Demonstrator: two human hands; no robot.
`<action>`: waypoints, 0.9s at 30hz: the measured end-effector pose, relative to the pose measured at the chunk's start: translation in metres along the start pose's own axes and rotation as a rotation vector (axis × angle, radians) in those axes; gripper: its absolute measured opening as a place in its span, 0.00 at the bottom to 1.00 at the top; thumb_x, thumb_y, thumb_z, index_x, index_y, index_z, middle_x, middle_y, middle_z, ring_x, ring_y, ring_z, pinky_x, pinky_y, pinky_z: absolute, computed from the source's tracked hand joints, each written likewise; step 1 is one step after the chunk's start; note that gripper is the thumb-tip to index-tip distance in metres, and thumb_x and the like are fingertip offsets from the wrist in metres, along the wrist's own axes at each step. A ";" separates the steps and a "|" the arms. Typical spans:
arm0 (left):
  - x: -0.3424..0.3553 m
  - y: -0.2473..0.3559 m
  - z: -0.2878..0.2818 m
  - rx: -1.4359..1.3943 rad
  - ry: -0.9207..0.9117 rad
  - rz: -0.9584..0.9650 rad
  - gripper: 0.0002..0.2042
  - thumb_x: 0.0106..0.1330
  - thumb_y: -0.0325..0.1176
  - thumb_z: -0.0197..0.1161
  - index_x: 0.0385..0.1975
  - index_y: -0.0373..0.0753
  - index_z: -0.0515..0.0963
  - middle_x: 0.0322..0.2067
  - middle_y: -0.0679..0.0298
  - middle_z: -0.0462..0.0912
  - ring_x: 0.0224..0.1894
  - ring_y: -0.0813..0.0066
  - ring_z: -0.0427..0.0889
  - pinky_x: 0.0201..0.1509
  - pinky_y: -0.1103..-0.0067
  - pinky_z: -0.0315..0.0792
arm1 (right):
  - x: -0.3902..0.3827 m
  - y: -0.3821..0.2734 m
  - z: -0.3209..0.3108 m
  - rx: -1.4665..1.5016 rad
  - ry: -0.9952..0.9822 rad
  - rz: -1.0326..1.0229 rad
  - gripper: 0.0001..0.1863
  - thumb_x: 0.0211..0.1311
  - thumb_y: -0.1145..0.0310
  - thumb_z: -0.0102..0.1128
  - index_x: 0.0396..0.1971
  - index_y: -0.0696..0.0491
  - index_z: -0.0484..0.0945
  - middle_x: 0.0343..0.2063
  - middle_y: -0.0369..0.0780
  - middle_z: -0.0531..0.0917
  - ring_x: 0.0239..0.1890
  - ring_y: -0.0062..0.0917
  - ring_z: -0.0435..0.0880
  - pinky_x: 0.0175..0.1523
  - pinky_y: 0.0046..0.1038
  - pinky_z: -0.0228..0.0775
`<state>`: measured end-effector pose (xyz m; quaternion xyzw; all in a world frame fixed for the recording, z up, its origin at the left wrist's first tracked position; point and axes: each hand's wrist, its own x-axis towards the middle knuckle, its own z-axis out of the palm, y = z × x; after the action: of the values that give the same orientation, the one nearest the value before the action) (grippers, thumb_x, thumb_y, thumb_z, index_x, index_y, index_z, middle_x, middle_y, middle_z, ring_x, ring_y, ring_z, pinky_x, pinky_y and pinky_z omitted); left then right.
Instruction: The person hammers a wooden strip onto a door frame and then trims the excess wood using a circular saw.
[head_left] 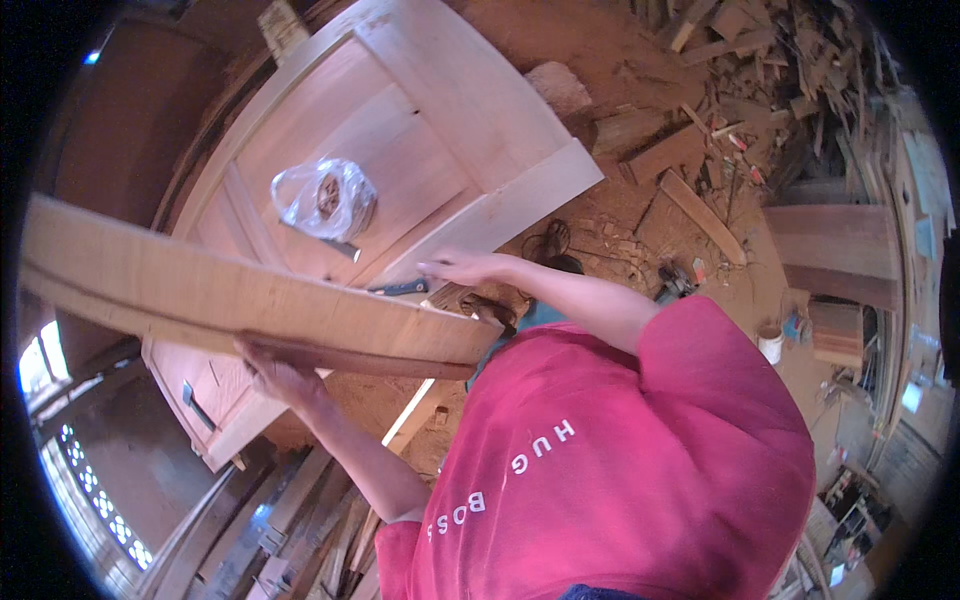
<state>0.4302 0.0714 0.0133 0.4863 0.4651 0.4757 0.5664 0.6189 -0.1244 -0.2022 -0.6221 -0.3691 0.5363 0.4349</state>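
A long wooden board (230, 290) with a groove along its edge slants across the panelled wooden piece, one end against my body. My left hand (278, 378) grips the board's lower edge, its fingers partly hidden by it. On the other side of the board, my right hand (465, 267) is open with its fingers stretched out, near the panelled piece's edge. Just beside its fingertips lies a dark-handled tool (402, 288). A clear plastic bag (328, 198) with small brown contents rests on the panelled piece (375, 135), next to another dark tool (342, 248).
Another dark-handled tool (197, 405) lies on the panelled piece's near left part. Stacked planks (270, 520) stand at the lower left. A heap of wood offcuts (770, 60) fills the far right. A loose plank (703, 217) and a white container (769, 343) are on the dusty floor.
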 end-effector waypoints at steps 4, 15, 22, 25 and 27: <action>0.022 -0.063 0.102 -0.027 -0.281 0.008 0.22 0.76 0.49 0.56 0.54 0.34 0.74 0.48 0.61 0.80 0.49 0.73 0.78 0.53 0.73 0.74 | -0.135 0.012 -0.063 0.236 0.113 0.281 0.37 0.72 0.37 0.47 0.63 0.55 0.73 0.51 0.40 0.81 0.50 0.28 0.80 0.55 0.31 0.73; -0.040 -0.235 0.358 0.333 -0.460 0.054 0.27 0.70 0.41 0.65 0.58 0.27 0.67 0.51 0.49 0.79 0.53 0.61 0.79 0.58 0.68 0.72 | -0.232 0.114 -0.107 0.734 1.029 0.368 0.35 0.55 0.56 0.78 0.56 0.57 0.71 0.46 0.39 0.82 0.48 0.23 0.81 0.54 0.27 0.74; -0.017 -0.311 0.400 0.757 -0.503 0.253 0.26 0.64 0.44 0.68 0.52 0.28 0.74 0.51 0.41 0.78 0.55 0.51 0.78 0.59 0.65 0.71 | -0.217 0.156 -0.129 0.703 1.097 0.328 0.33 0.55 0.56 0.78 0.54 0.58 0.73 0.45 0.40 0.82 0.48 0.24 0.81 0.54 0.28 0.74; -0.022 -0.305 0.410 0.775 -0.516 0.322 0.26 0.63 0.48 0.68 0.49 0.29 0.78 0.47 0.41 0.80 0.53 0.48 0.77 0.58 0.63 0.70 | -0.219 0.146 -0.148 0.667 1.065 0.332 0.32 0.55 0.56 0.78 0.53 0.58 0.74 0.45 0.40 0.82 0.48 0.24 0.80 0.54 0.29 0.74; -0.012 -0.314 0.404 0.781 -0.500 0.364 0.26 0.62 0.49 0.68 0.48 0.30 0.79 0.43 0.42 0.81 0.51 0.47 0.77 0.57 0.61 0.70 | -0.215 0.146 -0.154 0.631 1.028 0.339 0.32 0.55 0.55 0.78 0.52 0.58 0.74 0.45 0.40 0.82 0.48 0.24 0.80 0.54 0.29 0.74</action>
<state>0.8562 -0.0081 -0.2599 0.8347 0.3660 0.2259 0.3438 0.7371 -0.3971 -0.2575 -0.6921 0.1671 0.3132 0.6285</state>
